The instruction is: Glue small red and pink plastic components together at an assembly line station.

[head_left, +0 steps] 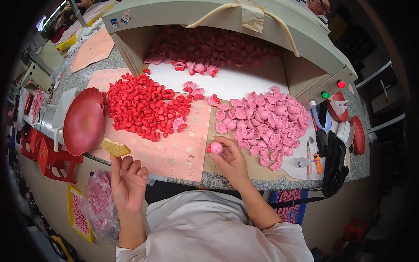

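Between the fingertips of my left hand is a flat yellow cracker, raised near the front edge of the table. My right hand is closed on a small round pink plastic piece with a red part on its left side. A heap of small red plastic pieces lies on the pink paper ahead of my hands. To its right is a pile of pink petal-shaped plastic pieces. A few pink pieces with red parts sit between the heaps and the box opening.
A grey box with a wide opening stands at the back, more pink pieces inside. At left is a red bowl. An orange-handled tool, a small bottle and a black bag lie at right. Red stools stand below left.
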The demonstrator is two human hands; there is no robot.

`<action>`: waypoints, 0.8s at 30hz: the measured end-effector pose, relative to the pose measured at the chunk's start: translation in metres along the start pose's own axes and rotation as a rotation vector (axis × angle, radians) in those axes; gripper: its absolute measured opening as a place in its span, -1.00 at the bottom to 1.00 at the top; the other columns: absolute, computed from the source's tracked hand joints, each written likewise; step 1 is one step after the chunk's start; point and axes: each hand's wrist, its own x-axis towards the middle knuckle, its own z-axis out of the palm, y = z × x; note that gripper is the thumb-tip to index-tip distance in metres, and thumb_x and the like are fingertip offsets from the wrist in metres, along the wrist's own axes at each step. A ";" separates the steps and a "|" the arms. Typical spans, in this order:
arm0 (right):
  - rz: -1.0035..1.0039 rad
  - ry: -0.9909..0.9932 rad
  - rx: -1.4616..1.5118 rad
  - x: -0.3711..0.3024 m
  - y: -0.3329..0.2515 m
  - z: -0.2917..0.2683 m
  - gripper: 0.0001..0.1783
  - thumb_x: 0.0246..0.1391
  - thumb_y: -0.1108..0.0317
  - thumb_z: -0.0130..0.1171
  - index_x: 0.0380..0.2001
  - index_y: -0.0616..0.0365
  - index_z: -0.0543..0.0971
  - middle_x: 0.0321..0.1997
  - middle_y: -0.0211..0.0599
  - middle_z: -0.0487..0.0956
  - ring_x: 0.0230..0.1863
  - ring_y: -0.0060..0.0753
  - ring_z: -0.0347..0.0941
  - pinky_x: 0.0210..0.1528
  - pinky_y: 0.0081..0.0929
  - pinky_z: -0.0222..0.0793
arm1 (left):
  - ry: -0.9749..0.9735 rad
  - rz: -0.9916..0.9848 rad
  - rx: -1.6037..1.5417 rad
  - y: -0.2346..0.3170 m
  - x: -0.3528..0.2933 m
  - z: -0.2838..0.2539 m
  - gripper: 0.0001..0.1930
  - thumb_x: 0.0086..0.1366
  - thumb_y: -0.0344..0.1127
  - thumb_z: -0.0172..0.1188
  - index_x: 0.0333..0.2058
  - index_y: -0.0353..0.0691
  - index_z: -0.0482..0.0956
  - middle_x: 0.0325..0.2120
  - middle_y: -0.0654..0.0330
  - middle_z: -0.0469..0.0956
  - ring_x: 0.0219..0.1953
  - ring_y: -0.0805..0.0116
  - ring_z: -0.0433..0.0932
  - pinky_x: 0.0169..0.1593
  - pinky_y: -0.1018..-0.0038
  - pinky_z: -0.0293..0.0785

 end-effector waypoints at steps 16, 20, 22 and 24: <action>0.067 0.037 0.062 0.001 -0.001 -0.001 -0.58 0.12 0.38 0.11 0.04 0.24 0.32 -0.18 -0.28 0.49 -0.20 -0.48 0.47 -0.11 -0.51 0.41 | -0.143 -0.635 0.059 -0.056 -0.039 0.004 -0.84 0.25 -0.17 0.12 -0.27 -0.07 0.47 -0.49 0.33 0.27 -0.32 0.37 0.34 -0.18 0.35 0.33; 0.002 0.095 0.061 0.005 -0.002 0.007 -0.62 0.17 0.33 0.05 0.02 0.22 0.35 -0.22 -0.32 0.50 -0.27 -0.53 0.46 -0.18 -0.56 0.40 | -0.358 -0.571 0.106 -0.051 -0.037 0.018 -0.88 0.25 -0.20 0.11 -0.32 -0.07 0.49 -0.49 0.30 0.26 -0.39 0.38 0.27 -0.26 0.40 0.26; 0.060 0.096 0.040 0.005 -0.003 0.015 -0.65 0.18 0.33 0.02 0.01 0.22 0.36 -0.25 -0.34 0.49 -0.33 -0.56 0.44 -0.23 -0.59 0.38 | -0.538 -0.521 0.022 -0.047 -0.038 0.023 -0.92 0.26 -0.24 0.09 -0.34 -0.04 0.51 -0.48 0.32 0.24 -0.41 0.40 0.23 -0.29 0.44 0.20; 0.041 0.091 0.045 0.004 -0.003 0.025 -0.65 0.18 0.34 0.02 0.01 0.22 0.35 -0.25 -0.34 0.50 -0.32 -0.56 0.44 -0.23 -0.59 0.38 | -0.579 -0.470 -0.007 -0.042 -0.040 0.024 -0.93 0.27 -0.27 0.07 -0.30 0.01 0.52 -0.47 0.33 0.23 -0.40 0.42 0.23 -0.26 0.44 0.20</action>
